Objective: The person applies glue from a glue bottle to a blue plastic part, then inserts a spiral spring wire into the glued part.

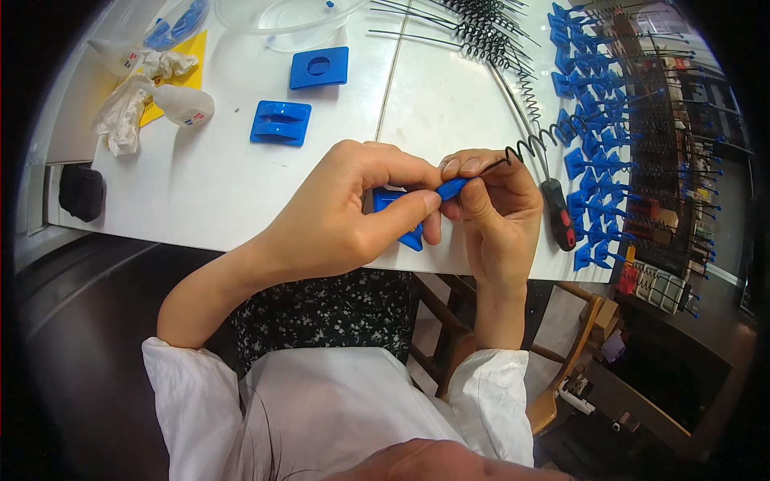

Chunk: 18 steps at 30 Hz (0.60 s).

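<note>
In front of my body, near the table's front edge, both hands meet at a blue plastic piece (451, 189). My left hand (353, 204) is closed, its thumb and fingers pinching the piece. A blue square plate (413, 239) shows below this hand; whether it belongs to the same piece is hidden. My right hand (504, 212) is closed around a black coiled wire (525, 149), whose straight end runs between the fingertips to the blue piece. The wire's coil stretches away to the upper right. The joint between wire and plastic is covered by my fingers.
Two blue plastic bases (281, 123) lie at back left. Beyond them are white bottles (183, 106), crumpled tissue (124, 116) and clear tubing. A screwdriver (558, 212) lies right of my hand. Coiled wires (481, 40) are piled behind; rows of blue bases with wires line the right edge.
</note>
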{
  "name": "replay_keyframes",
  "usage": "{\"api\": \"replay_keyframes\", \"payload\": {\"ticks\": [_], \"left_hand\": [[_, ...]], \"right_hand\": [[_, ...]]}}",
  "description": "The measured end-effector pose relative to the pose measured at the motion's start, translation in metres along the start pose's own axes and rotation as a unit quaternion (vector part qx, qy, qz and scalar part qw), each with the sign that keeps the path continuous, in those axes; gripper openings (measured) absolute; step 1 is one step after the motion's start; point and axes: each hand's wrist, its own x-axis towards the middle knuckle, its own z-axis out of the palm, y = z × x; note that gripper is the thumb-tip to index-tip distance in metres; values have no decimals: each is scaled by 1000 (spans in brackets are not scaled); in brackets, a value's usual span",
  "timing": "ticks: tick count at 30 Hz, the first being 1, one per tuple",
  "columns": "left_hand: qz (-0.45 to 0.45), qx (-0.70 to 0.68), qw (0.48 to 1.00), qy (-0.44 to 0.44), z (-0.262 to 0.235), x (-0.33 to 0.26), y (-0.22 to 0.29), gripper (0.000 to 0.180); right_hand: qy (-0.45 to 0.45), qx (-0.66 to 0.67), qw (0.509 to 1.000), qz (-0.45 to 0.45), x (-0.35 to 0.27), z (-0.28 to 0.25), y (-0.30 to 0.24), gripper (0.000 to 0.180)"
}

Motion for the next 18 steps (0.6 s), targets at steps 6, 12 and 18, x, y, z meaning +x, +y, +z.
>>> {"api": "replay_keyframes", "payload": {"ticks": [6, 12, 18], "left_hand": [[5, 35, 999, -16, -2, 2, 2, 20], [-8, -9, 1000, -9, -2, 0, 3, 20], [-1, -77, 997, -4, -1, 1, -4, 17]], "right_hand": [[-3, -17, 1000, -16, -1, -1, 1, 13], [-13, -44, 998, -38, -1, 0, 2, 13], [-3, 1, 1000, -8, -1, 0, 1, 13]]}}
